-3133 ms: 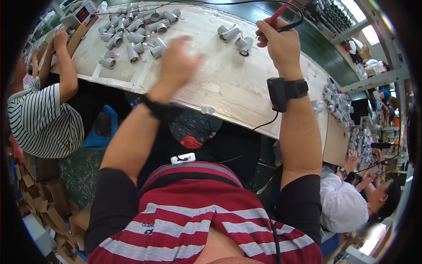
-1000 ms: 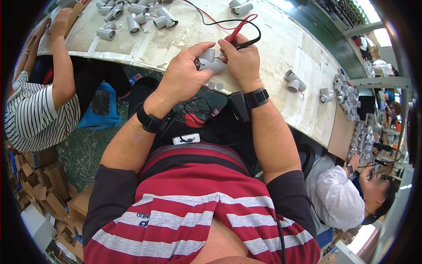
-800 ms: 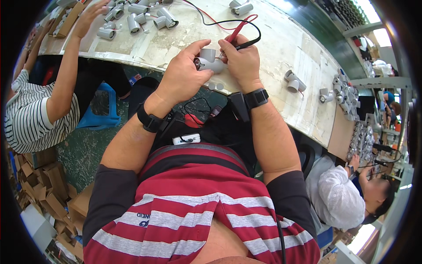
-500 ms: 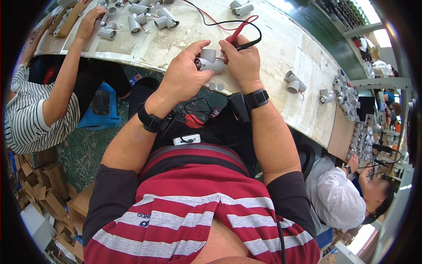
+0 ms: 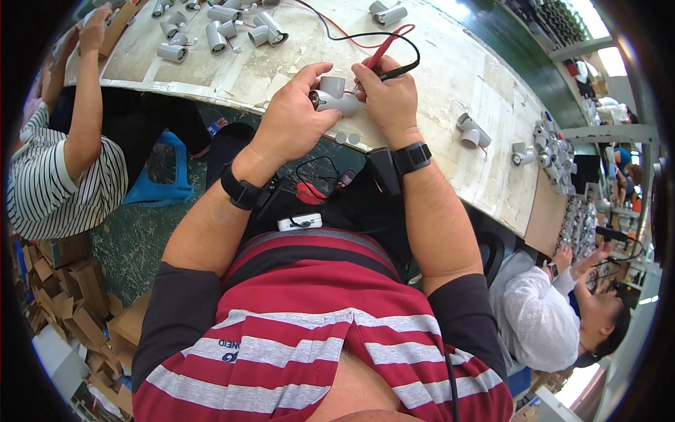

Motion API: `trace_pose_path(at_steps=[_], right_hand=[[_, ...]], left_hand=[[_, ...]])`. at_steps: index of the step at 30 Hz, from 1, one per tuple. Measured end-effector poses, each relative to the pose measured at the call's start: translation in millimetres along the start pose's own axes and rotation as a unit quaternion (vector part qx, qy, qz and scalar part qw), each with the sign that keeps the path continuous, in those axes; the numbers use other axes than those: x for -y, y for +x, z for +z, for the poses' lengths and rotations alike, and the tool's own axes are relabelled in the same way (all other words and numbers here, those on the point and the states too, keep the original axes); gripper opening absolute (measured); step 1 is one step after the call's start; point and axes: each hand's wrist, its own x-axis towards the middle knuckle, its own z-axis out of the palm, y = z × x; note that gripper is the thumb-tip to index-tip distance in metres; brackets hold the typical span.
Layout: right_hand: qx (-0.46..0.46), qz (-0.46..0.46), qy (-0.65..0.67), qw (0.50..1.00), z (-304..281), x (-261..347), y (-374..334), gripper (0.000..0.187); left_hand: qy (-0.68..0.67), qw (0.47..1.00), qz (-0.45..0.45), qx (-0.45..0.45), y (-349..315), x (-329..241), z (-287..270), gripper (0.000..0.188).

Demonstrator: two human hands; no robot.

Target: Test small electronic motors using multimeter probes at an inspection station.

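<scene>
My left hand (image 5: pixel 292 121) is closed around a grey bullet-camera housing (image 5: pixel 344 105), just above the table's near edge. One end of the housing shows a dark round opening, and a short cylindrical part stands off its side. My right hand (image 5: pixel 390 102) pinches a red test probe (image 5: pixel 380 53) and a black test probe (image 5: pixel 399 71) together. Their tips point at the housing's right end, where thin wires show; whether the tips touch them is too small to tell. Two small grey round caps (image 5: pixel 346 139) lie at the table edge below the housing.
Several grey camera housings (image 5: pixel 267 29) lie at the table's far left, with one pair (image 5: pixel 387 13) at the far middle. More housings (image 5: pixel 472 131) are on the right. A co-worker in a striped shirt (image 5: pixel 67 169) sits left, near a blue stool (image 5: pixel 165 172); other people work at right.
My hands and the probes stay almost in place, with only a slight shift of the housing. The co-worker at left has drawn a hand back from the housings toward the cardboard box.
</scene>
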Motion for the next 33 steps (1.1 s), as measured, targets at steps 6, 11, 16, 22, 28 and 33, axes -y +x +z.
trace_pose_path(at_steps=[6,11,16,22,28,33], right_hand=[[-0.001,-0.003,0.000,1.000,2.4,-1.0,0.9,0.020],[0.010,-0.011,0.020,1.000,5.3,-3.4,1.5,0.018],[-0.014,0.012,0.032,0.999,-1.3,-0.9,-3.1,0.016],[-0.014,0.001,0.029,0.999,3.6,0.9,-3.5,0.017],[-0.011,-0.004,0.023,1.000,3.4,1.7,-2.9,0.017],[-0.007,-0.003,0.019,1.000,0.7,1.6,-1.0,0.018]], left_hand=[[-0.019,1.000,0.002,-0.001,1.7,-0.5,-1.8,0.070],[-0.006,1.000,0.000,-0.014,3.0,7.7,-0.7,0.070],[0.016,0.999,0.003,-0.050,4.4,17.1,1.4,0.071],[0.125,0.983,0.094,-0.100,0.7,8.6,3.6,0.075],[0.259,0.953,0.118,-0.102,1.2,6.3,10.6,0.075],[0.321,0.929,0.149,-0.107,3.4,10.7,7.9,0.073]])
